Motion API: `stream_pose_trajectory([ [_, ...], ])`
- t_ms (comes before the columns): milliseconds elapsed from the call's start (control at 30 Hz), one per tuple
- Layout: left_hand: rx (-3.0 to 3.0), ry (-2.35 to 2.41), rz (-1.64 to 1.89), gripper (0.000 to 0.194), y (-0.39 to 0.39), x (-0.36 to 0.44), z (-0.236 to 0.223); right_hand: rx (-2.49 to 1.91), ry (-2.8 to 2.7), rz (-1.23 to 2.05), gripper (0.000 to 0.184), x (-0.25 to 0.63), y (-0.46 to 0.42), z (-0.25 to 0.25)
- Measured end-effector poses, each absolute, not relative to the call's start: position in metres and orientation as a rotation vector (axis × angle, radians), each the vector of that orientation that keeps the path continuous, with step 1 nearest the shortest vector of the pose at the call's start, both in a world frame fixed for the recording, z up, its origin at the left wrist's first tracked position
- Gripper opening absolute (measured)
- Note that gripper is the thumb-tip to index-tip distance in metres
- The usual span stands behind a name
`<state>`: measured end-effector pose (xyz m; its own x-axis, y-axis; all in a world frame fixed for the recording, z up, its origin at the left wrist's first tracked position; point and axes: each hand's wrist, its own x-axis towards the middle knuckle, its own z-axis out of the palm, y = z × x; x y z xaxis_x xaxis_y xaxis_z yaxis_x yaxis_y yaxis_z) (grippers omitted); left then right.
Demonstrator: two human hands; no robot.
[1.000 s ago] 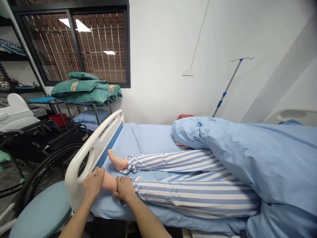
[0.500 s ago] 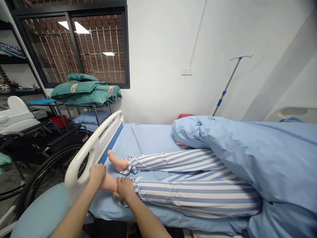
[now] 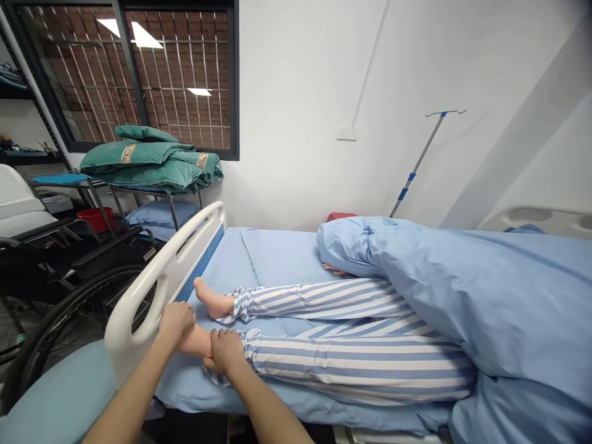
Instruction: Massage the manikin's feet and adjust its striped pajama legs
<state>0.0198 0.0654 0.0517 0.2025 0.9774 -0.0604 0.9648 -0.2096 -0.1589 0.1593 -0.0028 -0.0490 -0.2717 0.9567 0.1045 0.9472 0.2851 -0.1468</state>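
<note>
Two legs in blue-and-white striped trousers (image 3: pixel 351 364) lie stretched out on a bed. My left hand (image 3: pixel 176 320) is closed around the front part of the nearer foot (image 3: pixel 196 341), with the toes hidden beneath it. Just above that foot, my right hand (image 3: pixel 226 351) wraps the ankle at the gathered trouser cuff. The farther foot (image 3: pixel 213 299) is bare and rests on the sheet with its toes up. A blue quilt (image 3: pixel 462 290) covers the upper legs and body, and fingertips (image 3: pixel 333 270) show from under its edge.
A white footboard (image 3: pixel 134 296) rises beside my left hand. Beyond it stand a wheelchair (image 3: pixel 87 308) and a rack with folded green quilts (image 3: pixel 152 161). An IV pole (image 3: pixel 419 163) leans into view behind the bed. A light-blue rounded surface (image 3: pixel 65 394) is at lower left.
The view has shifted a little, so the bed and legs sit slightly farther left. Both hands keep their hold on the foot and ankle, with no clear movement of the leg.
</note>
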Motion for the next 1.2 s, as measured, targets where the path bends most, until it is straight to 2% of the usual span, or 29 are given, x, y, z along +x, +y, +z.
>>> stream_pose_trajectory([
  [300,-1.802,-2.214,-0.425,0.049,0.033,0.021,0.027,-1.762,-2.357,0.076,0.056,0.161,-0.008,-0.044],
  [467,-1.68,-2.203,-0.616,0.044,0.017,0.022,0.013,-1.769,-2.362,0.075,0.056,0.16,-0.009,-0.042],
  [600,-1.782,-2.117,-0.512,0.04,0.006,0.016,0.013,-1.756,-2.39,0.093,0.057,0.16,-0.011,-0.037],
  [833,-1.951,-1.994,-0.265,0.051,0.009,0.004,0.032,-1.756,-2.388,0.122,0.054,0.161,-0.014,-0.032],
  [1033,-2.194,-1.931,-0.014,0.044,0.023,0.01,0.057,-1.762,-2.377,0.12,0.053,0.16,-0.014,-0.033],
  [1200,-2.234,-1.916,0.12,0.046,0.038,0.018,0.06,-1.748,-2.388,0.087,0.053,0.161,-0.013,-0.033],
])
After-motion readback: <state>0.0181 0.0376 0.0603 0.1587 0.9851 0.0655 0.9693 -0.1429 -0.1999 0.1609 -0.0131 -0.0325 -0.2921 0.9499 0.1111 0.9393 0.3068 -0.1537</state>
